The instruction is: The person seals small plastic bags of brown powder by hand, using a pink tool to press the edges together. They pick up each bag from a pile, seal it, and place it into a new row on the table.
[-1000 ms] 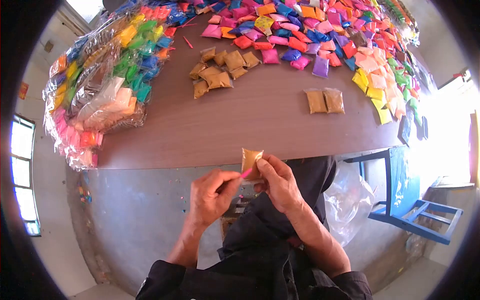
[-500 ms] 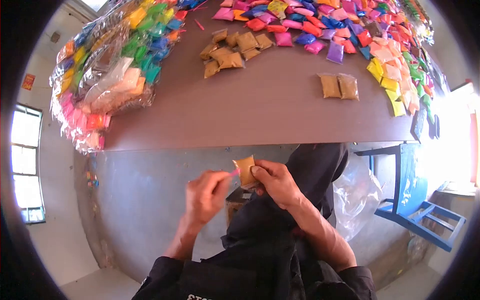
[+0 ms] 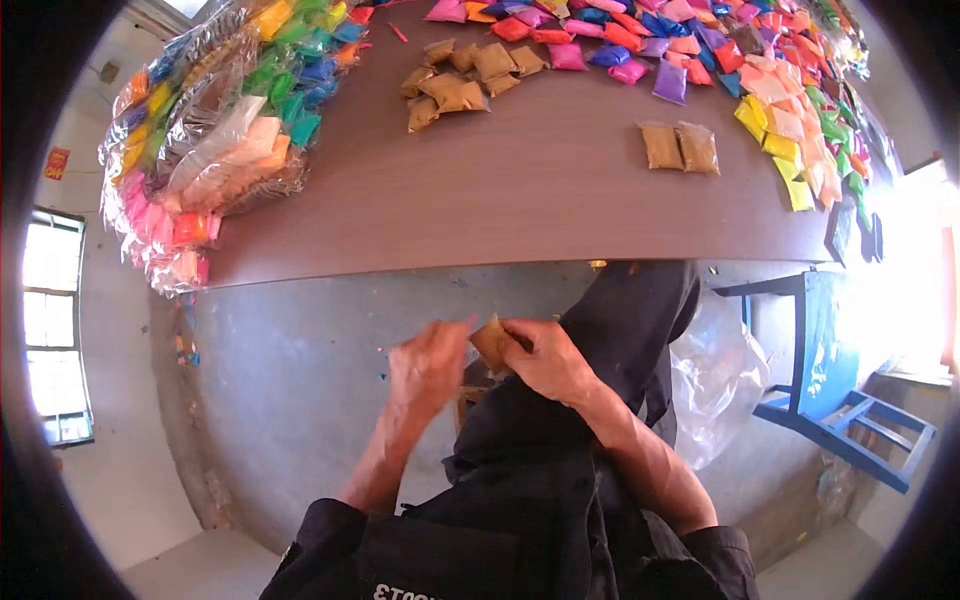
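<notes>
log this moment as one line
right hand: holds rectangular tan plastic packet | left hand: beside packet, blurred | flat brown table: two tan packets side by side

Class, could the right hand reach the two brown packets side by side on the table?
Probably yes: bare tabletop leaves the near side of the two brown packets free, though the right hand holds another packet.

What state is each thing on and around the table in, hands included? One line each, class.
Left hand: closed on a blurred pink thing
Right hand: gripping the held packet
Held packet: tilted; whether sealed, cannot tell
Brown pair: flat, side by side
Brown pile: loosely heaped
Bright packets: spread, overlapping
Left bundles: heaped, in clear wrap
Pink stick: lying on the table
Clear bag: crumpled
Chair: upright or tipped, cannot tell
</notes>
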{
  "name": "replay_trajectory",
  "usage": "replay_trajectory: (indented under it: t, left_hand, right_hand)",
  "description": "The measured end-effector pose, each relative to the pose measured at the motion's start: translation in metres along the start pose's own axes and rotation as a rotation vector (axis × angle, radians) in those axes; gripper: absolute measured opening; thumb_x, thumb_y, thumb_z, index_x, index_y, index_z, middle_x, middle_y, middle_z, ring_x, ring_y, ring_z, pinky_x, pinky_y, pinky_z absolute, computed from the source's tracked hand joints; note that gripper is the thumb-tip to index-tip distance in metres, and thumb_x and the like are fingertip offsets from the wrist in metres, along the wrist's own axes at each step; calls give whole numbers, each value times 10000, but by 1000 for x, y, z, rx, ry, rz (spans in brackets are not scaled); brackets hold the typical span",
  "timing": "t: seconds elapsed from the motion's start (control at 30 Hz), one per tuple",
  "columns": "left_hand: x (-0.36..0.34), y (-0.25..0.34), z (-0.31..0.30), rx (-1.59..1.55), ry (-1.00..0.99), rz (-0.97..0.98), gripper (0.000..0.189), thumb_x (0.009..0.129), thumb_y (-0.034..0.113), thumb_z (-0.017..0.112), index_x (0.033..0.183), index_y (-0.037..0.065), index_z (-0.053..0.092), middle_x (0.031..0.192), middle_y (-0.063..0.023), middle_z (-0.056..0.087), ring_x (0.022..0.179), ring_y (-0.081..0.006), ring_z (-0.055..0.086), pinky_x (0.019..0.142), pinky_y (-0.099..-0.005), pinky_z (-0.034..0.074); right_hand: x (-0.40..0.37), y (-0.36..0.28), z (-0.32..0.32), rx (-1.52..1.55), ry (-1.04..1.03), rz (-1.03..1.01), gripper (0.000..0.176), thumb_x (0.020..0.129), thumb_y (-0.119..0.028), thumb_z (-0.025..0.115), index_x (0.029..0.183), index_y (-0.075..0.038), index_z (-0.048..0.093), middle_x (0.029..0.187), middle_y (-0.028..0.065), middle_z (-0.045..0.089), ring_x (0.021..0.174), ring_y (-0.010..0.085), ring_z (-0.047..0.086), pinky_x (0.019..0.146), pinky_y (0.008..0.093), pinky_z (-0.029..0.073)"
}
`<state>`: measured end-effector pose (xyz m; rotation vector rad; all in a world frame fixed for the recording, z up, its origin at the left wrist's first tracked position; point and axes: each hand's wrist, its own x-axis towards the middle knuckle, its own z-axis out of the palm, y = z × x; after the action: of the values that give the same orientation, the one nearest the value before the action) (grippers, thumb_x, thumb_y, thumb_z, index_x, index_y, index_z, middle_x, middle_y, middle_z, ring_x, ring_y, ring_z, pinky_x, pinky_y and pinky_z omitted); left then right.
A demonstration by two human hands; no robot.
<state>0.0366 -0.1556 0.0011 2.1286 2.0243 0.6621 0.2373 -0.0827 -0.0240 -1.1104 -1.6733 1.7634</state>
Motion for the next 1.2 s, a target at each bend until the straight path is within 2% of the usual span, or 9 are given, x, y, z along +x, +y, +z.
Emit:
replay_trajectory:
  t: [0.07, 0.17, 0.37, 0.47, 0.67, 0.77, 0.87, 0.97, 1.2]
  left_hand:
    - [1, -10, 0, -32, 52, -71, 65, 988, 65, 788, 1045, 80, 760, 893, -108, 755, 740, -329, 752, 633, -428, 586]
    - [-3, 8, -8, -128, 34, -14, 58, 989, 76, 792, 1033, 85, 754, 892, -106, 754, 734, -327, 748, 629, -437, 584]
    - [2, 2, 11, -46, 4, -8, 63, 990, 87, 787, 986, 73, 726, 876, -118, 744, 735, -347, 746, 626, -450, 583]
    - [4, -19, 12, 4, 76, -96, 54, 996, 91, 782, 1003, 76, 731, 875, -129, 740, 739, -373, 741, 625, -469, 581]
    - [-3, 20, -3, -141, -6, -8, 40, 1004, 87, 769, 1008, 78, 730, 850, -124, 718, 748, -374, 736, 619, -466, 576]
    - [0, -1, 8, 20, -38, 1, 48, 991, 66, 779, 1016, 81, 740, 842, -124, 714, 737, -363, 735, 616, -459, 572]
    - [0, -15, 12, -78, 82, -90, 72, 984, 50, 782, 1038, 85, 749, 861, -121, 725, 731, -351, 735, 626, -449, 571]
    - [2, 1, -4, -127, 103, -70, 65, 993, 59, 783, 1035, 96, 748, 864, -106, 735, 726, -337, 736, 621, -438, 568]
    - [1, -8, 8, 26, 57, 9, 83, 986, 52, 793, 1023, 84, 726, 831, -90, 716, 681, -310, 725, 570, -415, 553]
  right_hand:
    - [-2, 10, 6, -33, 59, -50, 175, 1068, -126, 653, 1099, 27, 731, 808, 78, 699, 765, 84, 588, 707, 325, 531]
    - [-2, -10, 3, -48, 41, 5, 222, 1039, -199, 687, 1117, 4, 737, 898, 266, 713, 736, 278, 696, 750, 429, 574]
    - [-2, -20, 6, -106, 49, 118, 247, 1032, -200, 685, 1167, -15, 777, 983, 293, 738, 833, 386, 760, 782, 451, 585]
    - [-4, 4, 13, -97, 141, -91, 280, 1023, -220, 694, 1188, -12, 783, 1018, 285, 762, 896, 401, 783, 818, 448, 599]
    - [5, -15, 5, -99, -6, 128, 340, 1000, -195, 673, 1222, 44, 770, 1049, 255, 800, 991, 426, 798, 895, 435, 620]
    - [-1, 6, 7, -91, 78, -24, 325, 1008, -175, 669, 1223, 50, 765, 1027, 236, 800, 927, 359, 799, 854, 410, 618]
    - [-3, -6, -2, -15, 32, 94, 318, 1019, -168, 663, 1237, 42, 759, 1024, 213, 799, 913, 256, 783, 829, 383, 612]
    - [0, -2, 4, 28, 70, 26, 325, 1021, -148, 646, 1265, 37, 751, 1021, 209, 798, 936, 191, 771, 826, 367, 608]
    - [-3, 5, 1, 71, 54, -27, 295, 1035, -124, 644, 1256, 40, 750, 1050, 180, 786, 954, 208, 759, 859, 363, 610]
